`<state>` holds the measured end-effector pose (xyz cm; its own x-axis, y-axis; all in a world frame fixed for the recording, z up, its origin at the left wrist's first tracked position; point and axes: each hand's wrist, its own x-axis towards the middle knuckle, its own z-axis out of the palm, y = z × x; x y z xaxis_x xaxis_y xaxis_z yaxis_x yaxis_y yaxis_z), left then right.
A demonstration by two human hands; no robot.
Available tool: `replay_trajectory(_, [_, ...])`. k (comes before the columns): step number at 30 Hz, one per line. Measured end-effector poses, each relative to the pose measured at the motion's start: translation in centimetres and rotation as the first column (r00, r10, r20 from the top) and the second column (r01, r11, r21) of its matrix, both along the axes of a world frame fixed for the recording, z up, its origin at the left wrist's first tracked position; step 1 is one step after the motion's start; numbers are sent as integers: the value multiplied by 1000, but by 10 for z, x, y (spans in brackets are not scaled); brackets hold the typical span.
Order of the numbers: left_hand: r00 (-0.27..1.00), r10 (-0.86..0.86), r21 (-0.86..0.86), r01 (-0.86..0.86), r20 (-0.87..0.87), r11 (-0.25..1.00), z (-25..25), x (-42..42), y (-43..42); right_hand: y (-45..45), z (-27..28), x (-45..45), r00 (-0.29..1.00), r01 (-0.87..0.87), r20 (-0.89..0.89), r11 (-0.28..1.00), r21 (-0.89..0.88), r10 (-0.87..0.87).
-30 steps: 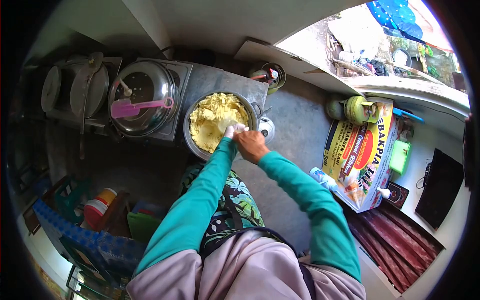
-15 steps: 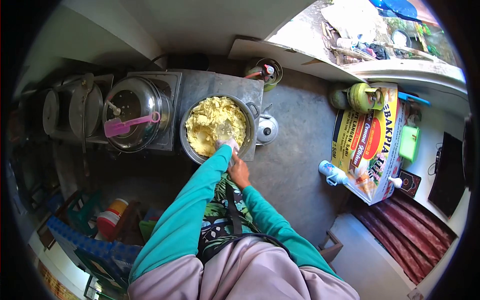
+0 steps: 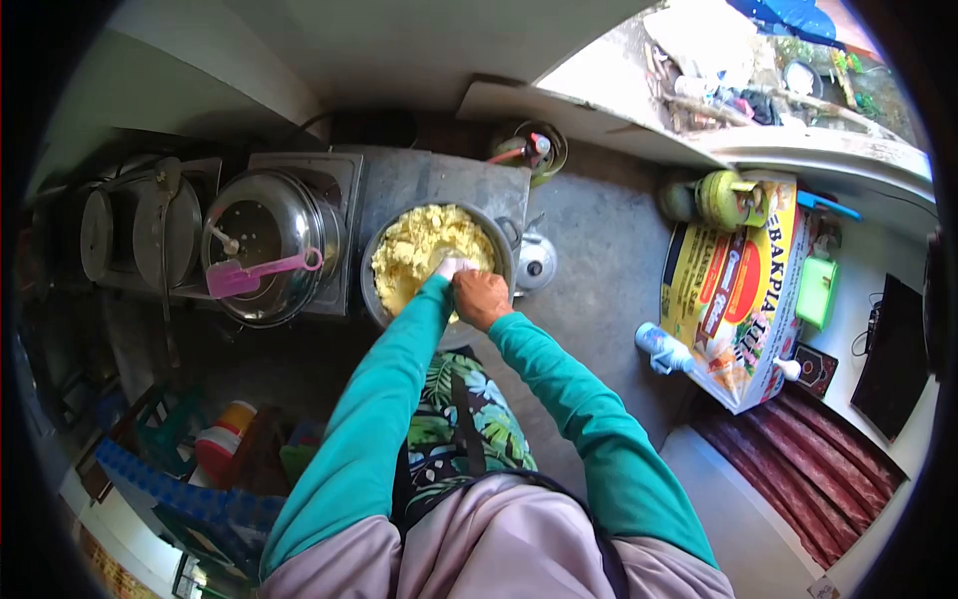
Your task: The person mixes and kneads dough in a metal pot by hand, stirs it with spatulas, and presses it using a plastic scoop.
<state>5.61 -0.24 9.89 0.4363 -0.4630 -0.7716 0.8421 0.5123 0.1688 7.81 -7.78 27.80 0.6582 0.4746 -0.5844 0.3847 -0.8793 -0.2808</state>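
A large metal pot (image 3: 369, 287) holds a mound of yellow, crumbly mash (image 3: 431, 238). My left hand (image 3: 454, 267), pale and perhaps in a thin clear covering, reaches down into the mash. It looks closed, but its fingertips and whatever it grips are hidden. Pressed against its right side is my right hand (image 3: 482, 298), bare, with the fingers curled. Whether it grips my left hand or a handle cannot be made out. Both hands are over the pot's near right part.
A lidded steel pot (image 3: 264, 225) on the stove to the left carries a pink spatula (image 3: 261, 272). Right of the mash pot is a kettle (image 3: 534, 262). Further right, a printed banner (image 3: 733, 290) covers a surface with a green gas cylinder (image 3: 728, 200) and a flask (image 3: 664, 347).
My right hand has moved up and forward, over the pot beside my left hand. My left hand has shifted slightly forward, and the clear shape ahead of it no longer shows.
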Motion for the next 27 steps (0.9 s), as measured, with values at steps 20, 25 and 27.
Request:
replay_trajectory(20, [961,274,56,-276,38,960,63,-1,33,23,14,13,945,-321,57,947,-8,321])
replay_trajectory(25, [992,-85,109,95,-89,989,6,-11,28,12,-9,-35,968,247,-69,967,56,-243])
replay_trajectory(27, [953,-258,216,288,-156,933,28,-9,23,9,-18,-67,901,432,-94,898,81,-424])
